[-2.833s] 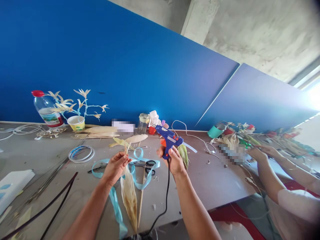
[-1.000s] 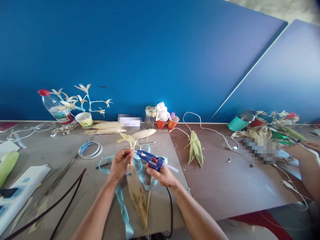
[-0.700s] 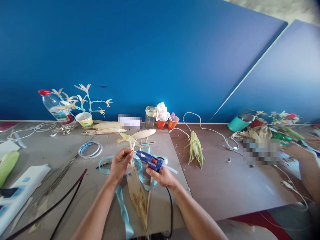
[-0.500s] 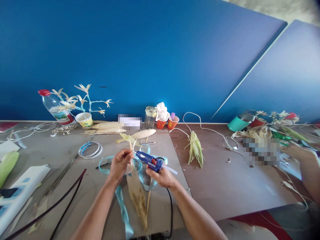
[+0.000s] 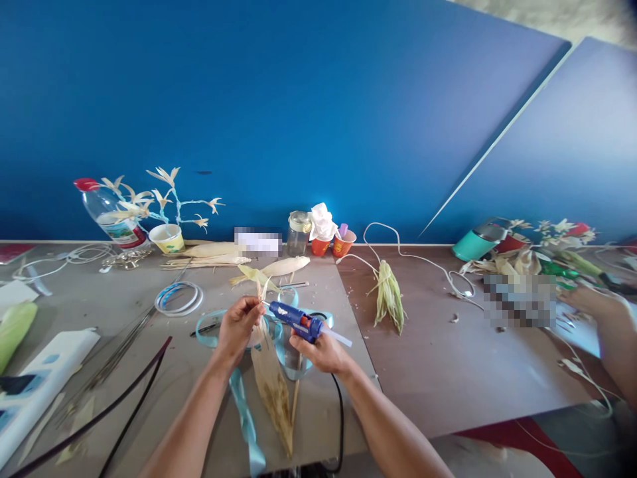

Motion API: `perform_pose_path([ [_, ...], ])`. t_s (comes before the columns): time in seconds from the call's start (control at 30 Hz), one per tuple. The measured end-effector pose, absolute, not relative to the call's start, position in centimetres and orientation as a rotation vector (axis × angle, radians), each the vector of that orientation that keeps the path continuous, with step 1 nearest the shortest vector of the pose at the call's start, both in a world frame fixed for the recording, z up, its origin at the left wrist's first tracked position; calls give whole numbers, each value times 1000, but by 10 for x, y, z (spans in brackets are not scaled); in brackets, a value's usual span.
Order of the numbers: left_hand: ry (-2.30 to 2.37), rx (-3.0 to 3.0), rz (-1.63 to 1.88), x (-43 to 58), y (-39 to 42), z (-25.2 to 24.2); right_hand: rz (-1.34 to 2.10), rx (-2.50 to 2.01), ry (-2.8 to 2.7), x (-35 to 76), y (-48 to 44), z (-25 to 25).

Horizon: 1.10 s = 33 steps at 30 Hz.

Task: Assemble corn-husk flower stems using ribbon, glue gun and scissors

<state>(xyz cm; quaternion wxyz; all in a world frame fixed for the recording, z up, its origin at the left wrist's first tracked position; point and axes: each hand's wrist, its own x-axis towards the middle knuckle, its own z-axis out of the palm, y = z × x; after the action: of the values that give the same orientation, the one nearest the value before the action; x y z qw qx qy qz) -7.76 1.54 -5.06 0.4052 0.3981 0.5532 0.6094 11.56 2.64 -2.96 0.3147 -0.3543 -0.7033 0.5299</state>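
Observation:
Between thumb and fingers, my left hand (image 5: 239,325) pinches a thin strip of pale corn husk (image 5: 263,289) that sticks up above the fingertips. My right hand (image 5: 323,350) is wrapped round the grip of a blue glue gun (image 5: 296,320). Its nozzle points left and meets, or nearly meets, the husk at my left fingertips. A clear glue stick (image 5: 340,338) juts from the gun's back end, and a black cord (image 5: 341,415) runs down below. Beneath my hands lie a broad dry husk (image 5: 273,395) and a loose light-blue ribbon (image 5: 243,418).
A potted husk-flower arrangement (image 5: 166,238), a tilted bottle (image 5: 117,222), a glass jar (image 5: 298,234) and red paper cups (image 5: 343,244) line the blue wall. A white power strip (image 5: 60,368) is at left, green husks (image 5: 388,299) at right. Another person's hand (image 5: 592,302) works far right.
My hands, the husk and the glue gun stay almost exactly in place. At the far right, the other person's hand has shifted slightly.

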Motion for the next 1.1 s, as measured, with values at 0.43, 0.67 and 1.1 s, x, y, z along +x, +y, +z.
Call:
perform_pose_path([
  [0.43, 1393, 1006, 1526, -78, 16, -52, 1331, -951, -1889, 118, 29, -36],
  [0.67, 1367, 987, 1520, -76, 16, -49, 1279, -930, -1943, 119, 30, -38],
  [1.1, 1375, 997, 1529, -76, 16, -46, 1344, -909, -1915, 122, 30, -41],
])
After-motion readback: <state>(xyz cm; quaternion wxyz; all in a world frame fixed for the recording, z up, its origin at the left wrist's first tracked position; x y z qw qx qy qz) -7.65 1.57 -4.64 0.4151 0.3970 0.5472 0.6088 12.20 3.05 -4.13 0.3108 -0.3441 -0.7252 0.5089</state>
